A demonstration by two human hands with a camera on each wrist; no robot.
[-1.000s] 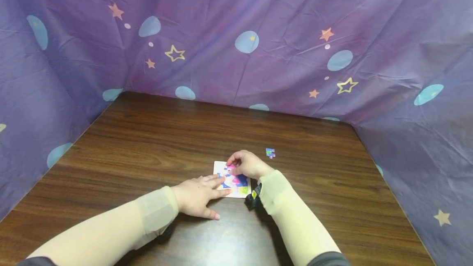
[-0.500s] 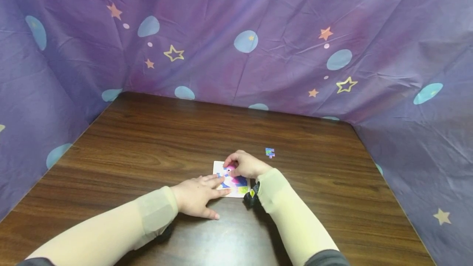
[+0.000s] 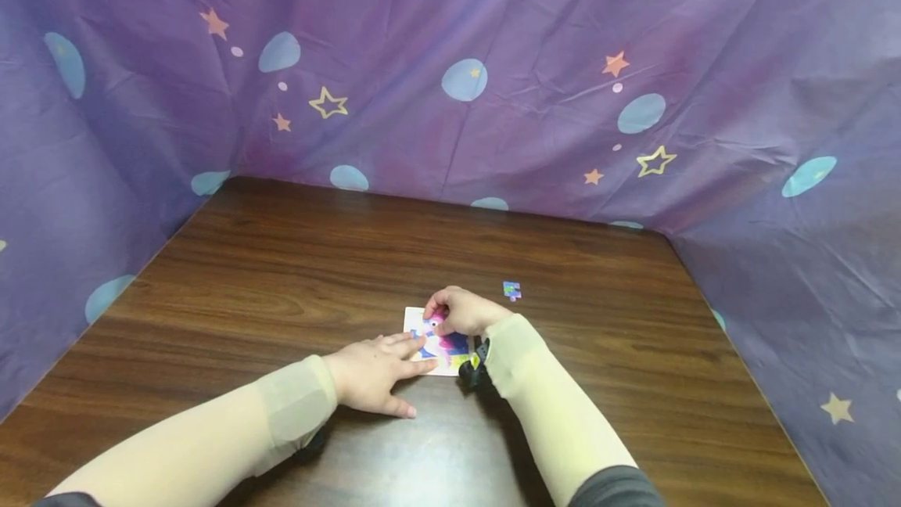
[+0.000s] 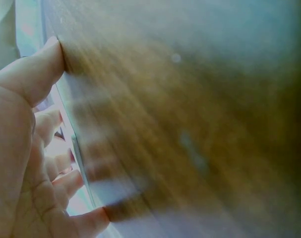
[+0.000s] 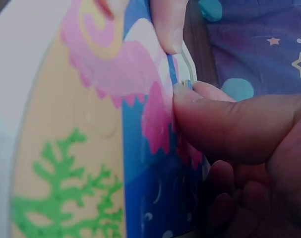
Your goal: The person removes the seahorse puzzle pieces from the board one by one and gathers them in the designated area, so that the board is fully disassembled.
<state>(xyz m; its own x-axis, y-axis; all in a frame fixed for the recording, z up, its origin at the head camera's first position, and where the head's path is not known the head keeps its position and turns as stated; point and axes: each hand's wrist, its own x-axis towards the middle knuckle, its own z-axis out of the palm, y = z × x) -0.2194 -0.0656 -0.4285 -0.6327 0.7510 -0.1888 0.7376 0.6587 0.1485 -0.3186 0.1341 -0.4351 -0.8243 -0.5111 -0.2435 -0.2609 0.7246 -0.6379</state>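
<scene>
A small jigsaw puzzle with a white border lies flat on the table. Its picture has a pink sea creature, blue water and green seaweed. My left hand is spread out, its fingertips resting on the puzzle's left and lower part. The thumb and fingers of my right hand pinch a pink jigsaw piece at the upper part of the picture. In the right wrist view, the right hand has its thumb tip at a slightly raised edge. The left hand partly hides the puzzle in its wrist view.
One loose jigsaw piece lies on the brown wooden table, behind and to the right of the puzzle. A purple cloth with stars and ovals hangs round the table's back and sides.
My right hand has shifted slightly left over the puzzle, its fingers staying low at the pink piece. The left hand and the loose piece have stayed in place.
</scene>
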